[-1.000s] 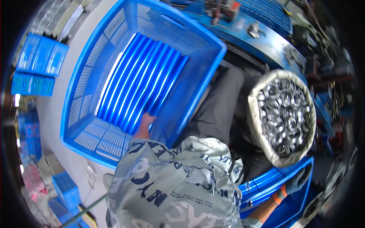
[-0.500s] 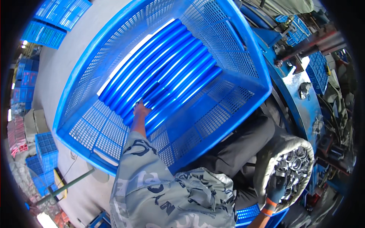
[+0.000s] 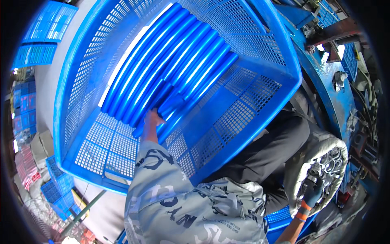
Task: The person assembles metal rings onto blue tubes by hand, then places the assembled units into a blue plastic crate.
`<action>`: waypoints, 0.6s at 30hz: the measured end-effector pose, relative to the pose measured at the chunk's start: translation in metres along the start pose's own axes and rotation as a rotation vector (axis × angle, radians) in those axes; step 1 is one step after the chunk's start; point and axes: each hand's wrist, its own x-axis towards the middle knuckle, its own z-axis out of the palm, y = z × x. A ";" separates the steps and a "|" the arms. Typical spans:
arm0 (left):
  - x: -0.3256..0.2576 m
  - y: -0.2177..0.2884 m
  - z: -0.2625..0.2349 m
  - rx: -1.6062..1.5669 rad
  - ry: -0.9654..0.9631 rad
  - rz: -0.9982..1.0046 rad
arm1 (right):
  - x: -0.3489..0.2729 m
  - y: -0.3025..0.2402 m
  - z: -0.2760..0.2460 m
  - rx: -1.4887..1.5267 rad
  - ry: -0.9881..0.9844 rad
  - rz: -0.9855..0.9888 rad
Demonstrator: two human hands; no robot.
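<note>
L hand point(image 3: 153, 118): at tubes point(image 3: 162, 59), grip unclear
R hand point(image 3: 313, 194): now at rings point(image 3: 332, 162) in sack point(image 3: 295, 173), prev. over bin point(image 3: 278, 232); grip unclear
Bench point(image 3: 326, 89): past basket's point(image 3: 61, 101) rt corner
Floor point(image 3: 46, 93): grey

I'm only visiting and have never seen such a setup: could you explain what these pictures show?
No robot here: this is a person working by hand. A wide camera worn on the head looks down, so straight edges look bent. The left hand reaches into a large blue crate, at the blue tubes lying side by side. The right hand, dark-gloved, is in a pale sack of shiny metal rings. I can't tell whether either hand holds anything.
</note>
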 end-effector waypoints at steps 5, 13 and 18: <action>-0.040 0.020 0.042 0.034 0.256 -0.002 | 0.008 0.001 0.014 0.235 0.033 0.022; -0.076 0.014 0.027 0.024 0.301 0.052 | -0.010 -0.014 0.015 0.168 0.123 -0.072; -0.175 0.120 -0.033 -0.777 0.098 0.633 | -0.049 -0.027 -0.005 0.423 0.016 0.031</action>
